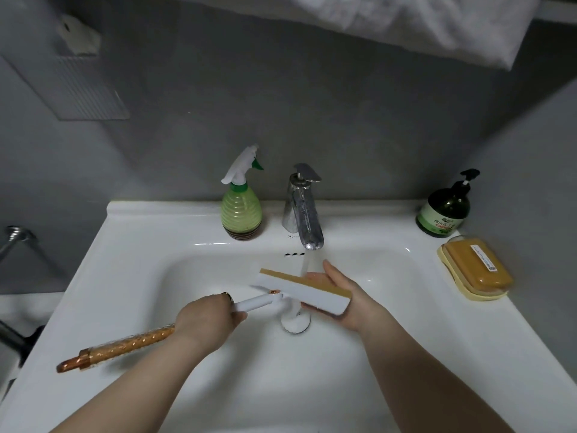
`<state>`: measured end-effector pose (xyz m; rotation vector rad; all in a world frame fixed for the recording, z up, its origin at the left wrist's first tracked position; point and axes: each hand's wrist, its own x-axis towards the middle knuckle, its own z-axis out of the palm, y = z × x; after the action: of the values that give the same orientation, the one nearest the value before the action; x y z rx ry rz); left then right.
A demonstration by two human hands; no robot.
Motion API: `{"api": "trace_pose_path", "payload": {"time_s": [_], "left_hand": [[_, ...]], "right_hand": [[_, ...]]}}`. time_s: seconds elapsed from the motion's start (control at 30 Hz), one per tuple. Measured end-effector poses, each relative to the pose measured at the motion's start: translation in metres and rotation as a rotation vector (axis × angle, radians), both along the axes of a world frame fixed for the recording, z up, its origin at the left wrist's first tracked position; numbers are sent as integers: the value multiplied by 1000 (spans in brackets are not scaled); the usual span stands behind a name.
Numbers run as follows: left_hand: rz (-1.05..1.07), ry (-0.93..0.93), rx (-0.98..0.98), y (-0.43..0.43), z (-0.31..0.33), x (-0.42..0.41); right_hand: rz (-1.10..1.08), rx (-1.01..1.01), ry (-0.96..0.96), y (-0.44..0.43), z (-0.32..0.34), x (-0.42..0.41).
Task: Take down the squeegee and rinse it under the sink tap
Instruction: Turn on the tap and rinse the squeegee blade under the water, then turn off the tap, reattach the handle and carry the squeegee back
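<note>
The squeegee (299, 289) has a white head with a tan rubber edge, a white neck and a copper handle that sticks out to the lower left. My left hand (207, 320) is shut on the handle where white meets copper. My right hand (346, 295) cups the right end of the head from behind and below, fingers spread. The head hangs over the white sink basin (140, 276), just under the chrome tap (304, 210). Water runs from the spout onto the head's far edge by my right fingers. The drain (295, 321) lies below the head.
A green spray bottle (242, 204) stands left of the tap on the back ledge. A dark green pump bottle (445, 210) and a yellow soap dish with an orange bar (474, 270) sit on the right rim. White towels (406, 23) hang overhead.
</note>
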<state>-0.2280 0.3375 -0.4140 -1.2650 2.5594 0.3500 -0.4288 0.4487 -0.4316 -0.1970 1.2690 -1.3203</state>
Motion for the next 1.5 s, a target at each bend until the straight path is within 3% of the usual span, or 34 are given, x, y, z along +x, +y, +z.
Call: {"api": "trace_pose_path", "payload": {"time_s": [0.2,0.33,0.47,0.57,1.17,1.3,1.5], "left_hand": [[79,-50,242,5,8,1],[111,-5,373,10,8,-1],[128,56,359,16,4,-2],[134,117,489,18,2,-3],[215,300,584,12,-15,-19],[234,319,590,9,-14,-18],[246,326,572,6,-11,-16]], "right_hand": [[357,244,360,3,10,-6],[356,324,623,-7,13,-2],[398,328,639,-9,16,0],[428,321,602,-4,14,0],[36,293,647,-5,14,-18],[-109,179,740,-19,30,-22],[-302,-112,1126,-50,78,-21]]}}
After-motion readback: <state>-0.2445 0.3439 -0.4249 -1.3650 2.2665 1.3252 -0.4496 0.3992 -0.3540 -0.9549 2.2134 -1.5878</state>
